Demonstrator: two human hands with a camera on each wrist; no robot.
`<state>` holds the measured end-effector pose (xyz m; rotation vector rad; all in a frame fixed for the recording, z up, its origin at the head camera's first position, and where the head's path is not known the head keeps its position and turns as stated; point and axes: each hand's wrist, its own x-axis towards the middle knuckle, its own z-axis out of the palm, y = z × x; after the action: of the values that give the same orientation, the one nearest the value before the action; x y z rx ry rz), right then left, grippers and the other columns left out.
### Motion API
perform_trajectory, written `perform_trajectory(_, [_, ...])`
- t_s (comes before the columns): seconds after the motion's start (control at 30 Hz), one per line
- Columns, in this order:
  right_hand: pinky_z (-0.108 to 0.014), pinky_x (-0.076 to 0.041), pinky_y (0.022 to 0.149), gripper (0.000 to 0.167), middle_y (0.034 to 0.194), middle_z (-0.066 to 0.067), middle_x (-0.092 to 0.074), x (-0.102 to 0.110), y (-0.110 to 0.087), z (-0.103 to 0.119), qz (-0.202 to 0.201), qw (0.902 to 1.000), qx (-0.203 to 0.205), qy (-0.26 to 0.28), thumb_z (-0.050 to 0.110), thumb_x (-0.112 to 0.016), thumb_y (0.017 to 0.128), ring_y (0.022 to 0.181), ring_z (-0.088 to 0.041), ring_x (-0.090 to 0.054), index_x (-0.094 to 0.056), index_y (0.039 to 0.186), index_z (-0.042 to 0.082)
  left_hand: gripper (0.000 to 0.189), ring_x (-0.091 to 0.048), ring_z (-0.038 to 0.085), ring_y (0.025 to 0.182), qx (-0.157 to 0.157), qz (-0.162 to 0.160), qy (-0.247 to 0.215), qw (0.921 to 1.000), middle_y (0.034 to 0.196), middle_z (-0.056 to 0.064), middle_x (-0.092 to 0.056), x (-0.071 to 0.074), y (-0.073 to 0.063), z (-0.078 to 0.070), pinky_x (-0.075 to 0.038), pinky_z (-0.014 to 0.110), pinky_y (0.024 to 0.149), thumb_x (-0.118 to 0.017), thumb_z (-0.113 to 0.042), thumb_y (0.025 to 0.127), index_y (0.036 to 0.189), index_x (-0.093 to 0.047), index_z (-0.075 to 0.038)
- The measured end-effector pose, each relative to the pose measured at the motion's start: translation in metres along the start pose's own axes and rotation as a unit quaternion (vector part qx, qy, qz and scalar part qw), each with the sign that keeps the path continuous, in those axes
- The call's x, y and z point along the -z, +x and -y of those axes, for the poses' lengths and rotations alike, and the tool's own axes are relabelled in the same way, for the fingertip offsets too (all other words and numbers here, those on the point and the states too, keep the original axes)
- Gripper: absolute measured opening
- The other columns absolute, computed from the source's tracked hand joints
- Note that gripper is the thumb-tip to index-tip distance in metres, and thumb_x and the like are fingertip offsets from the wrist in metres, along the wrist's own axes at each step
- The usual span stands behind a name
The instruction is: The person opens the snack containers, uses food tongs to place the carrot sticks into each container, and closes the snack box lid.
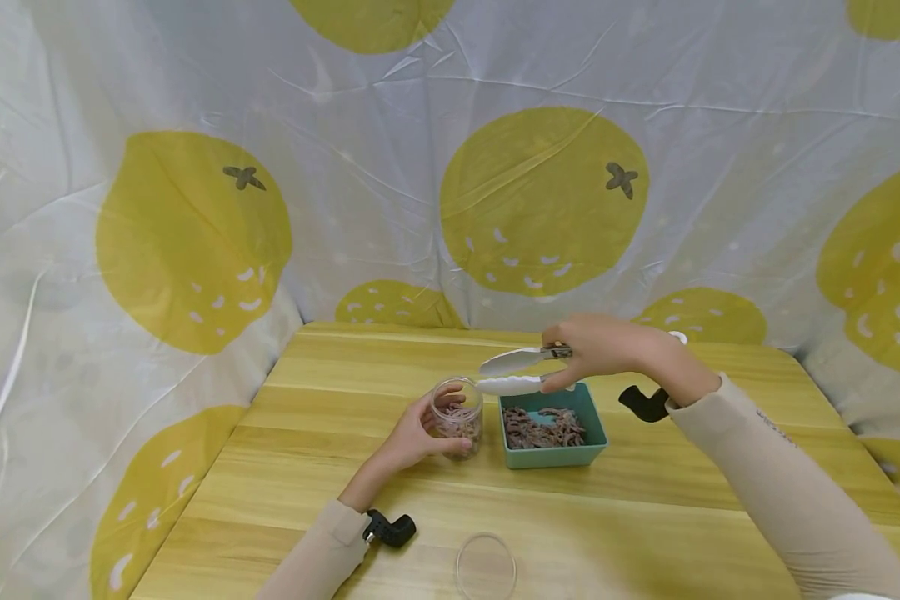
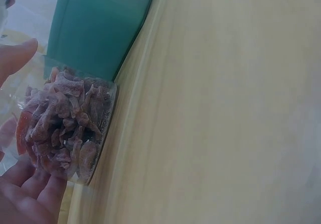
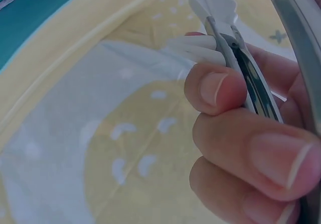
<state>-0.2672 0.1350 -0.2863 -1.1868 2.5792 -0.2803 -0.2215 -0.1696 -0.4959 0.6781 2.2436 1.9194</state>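
Note:
My left hand (image 1: pixel 412 439) holds a clear jar (image 1: pixel 471 433) upright on the table, thumb on the near side and fingers behind. Brownish-purple dried strips (image 2: pixel 65 118) fill much of the jar in the left wrist view. My right hand (image 1: pixel 603 344) grips a pair of tongs (image 1: pixel 512 385) with white tips, its fingers curled round the metal arms (image 3: pixel 256 86). The tongs' tips stand apart above the jar's right rim, with nothing seen between them. Just right of the jar is a teal box (image 1: pixel 557 457) holding more strips (image 1: pixel 528 431).
A clear round lid (image 1: pixel 486 568) lies on the wooden table (image 1: pixel 345 400) near its front edge. Behind the table hangs a pale curtain (image 1: pixel 375 167) with yellow fruit prints. Each wrist carries a black camera mount (image 1: pixel 393 530).

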Motion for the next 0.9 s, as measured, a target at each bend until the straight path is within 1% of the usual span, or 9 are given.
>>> perform_trajectory(0.07, [-0.029, -0.033, 0.057, 0.047, 0.074, 0.003, -0.051, -0.001, -0.007, -0.008, -0.006, 1.0000, 0.003, -0.004, 0.052, -0.076, 0.085, 0.059, -0.009, -0.037, -0.067, 0.100, 0.008, 0.082, -0.052, 0.029, 0.130, 0.003, 0.001, 0.002, 1.0000, 0.142, 0.017, -0.054, 0.000, 0.000, 0.000, -0.044, 0.029, 0.104, -0.085, 0.000, 0.077, 0.148, -0.044, -0.011])
perform_trajectory(0.13, [-0.029, -0.036, 0.056, 0.049, 0.074, 0.003, -0.052, -0.005, -0.012, -0.013, -0.005, 0.9998, -0.001, -0.019, 0.053, -0.076, 0.083, 0.060, -0.007, -0.039, -0.068, 0.099, 0.008, 0.083, -0.051, 0.029, 0.130, 0.003, 0.002, 0.003, 1.0000, 0.142, 0.018, -0.053, 0.000, 0.000, -0.001, -0.044, 0.029, 0.104, -0.085, 0.000, 0.077, 0.148, -0.044, -0.010])
perform_trajectory(0.3, [-0.029, -0.044, 0.060, 0.066, 0.082, 0.004, -0.061, -0.021, -0.017, -0.023, 0.040, 0.9980, -0.036, -0.034, 0.057, -0.076, 0.081, 0.064, -0.008, -0.048, -0.068, 0.117, 0.002, 0.081, -0.050, 0.031, 0.131, 0.001, 0.001, 0.000, 1.0000, 0.142, 0.018, -0.053, -0.001, 0.000, -0.001, -0.043, 0.028, 0.104, -0.085, 0.001, 0.077, 0.147, -0.045, -0.011])
perform_trajectory(0.4, [-0.030, -0.043, 0.060, 0.069, 0.077, 0.004, -0.060, -0.032, -0.015, -0.027, 0.060, 0.9960, -0.050, -0.045, 0.057, -0.076, 0.081, 0.062, -0.008, -0.048, -0.066, 0.119, 0.000, 0.081, -0.050, 0.029, 0.131, 0.001, 0.000, -0.002, 1.0000, 0.142, 0.017, -0.054, -0.001, 0.000, 0.000, -0.042, 0.028, 0.105, -0.085, 0.002, 0.077, 0.147, -0.046, -0.011])
perform_trajectory(0.43, [-0.030, -0.045, 0.061, 0.069, 0.079, 0.004, -0.061, -0.036, -0.015, -0.028, 0.061, 0.9954, -0.051, -0.054, 0.057, -0.076, 0.081, 0.063, -0.007, -0.049, -0.066, 0.119, 0.000, 0.081, -0.050, 0.029, 0.131, 0.001, 0.000, -0.003, 1.0000, 0.141, 0.017, -0.054, -0.001, 0.000, 0.000, -0.042, 0.028, 0.106, -0.084, 0.002, 0.077, 0.147, -0.046, -0.012])
perform_trajectory(0.57, [-0.029, -0.042, 0.059, 0.065, 0.079, 0.005, -0.059, -0.048, -0.013, -0.028, 0.064, 0.9937, -0.057, -0.072, 0.058, -0.077, 0.080, 0.064, -0.008, -0.048, -0.067, 0.112, 0.002, 0.081, -0.050, 0.028, 0.131, 0.001, 0.001, -0.002, 1.0000, 0.142, 0.017, -0.054, -0.001, 0.000, 0.000, -0.042, 0.028, 0.105, -0.084, 0.002, 0.077, 0.147, -0.045, -0.010])
perform_trajectory(0.67, [-0.029, -0.038, 0.057, 0.061, 0.074, 0.005, -0.053, -0.056, -0.011, -0.026, 0.068, 0.9927, -0.066, -0.075, 0.059, -0.077, 0.079, 0.062, -0.011, -0.045, -0.066, 0.104, 0.004, 0.081, -0.050, 0.029, 0.131, 0.000, 0.002, -0.001, 1.0000, 0.142, 0.019, -0.053, -0.001, 0.000, -0.001, -0.042, 0.028, 0.105, -0.084, 0.002, 0.077, 0.147, -0.044, -0.008])
perform_trajectory(0.8, [-0.031, -0.043, 0.057, 0.065, 0.075, 0.005, -0.053, -0.065, -0.009, -0.023, 0.070, 0.9902, -0.079, -0.091, 0.063, -0.077, 0.076, 0.062, -0.011, -0.048, -0.065, 0.103, 0.005, 0.082, -0.050, 0.030, 0.131, 0.000, 0.003, 0.000, 1.0000, 0.142, 0.021, -0.052, -0.001, 0.000, -0.001, -0.042, 0.029, 0.105, -0.084, 0.001, 0.077, 0.148, -0.043, -0.006])
perform_trajectory(0.9, [-0.033, -0.048, 0.058, 0.070, 0.077, 0.004, -0.057, -0.071, -0.006, -0.020, 0.073, 0.9882, -0.083, -0.106, 0.066, -0.076, 0.075, 0.063, -0.012, -0.052, -0.066, 0.107, 0.004, 0.082, -0.050, 0.030, 0.131, 0.002, 0.004, 0.002, 1.0000, 0.142, 0.022, -0.052, -0.001, 0.000, -0.002, -0.042, 0.029, 0.105, -0.084, 0.002, 0.077, 0.147, -0.043, -0.004])
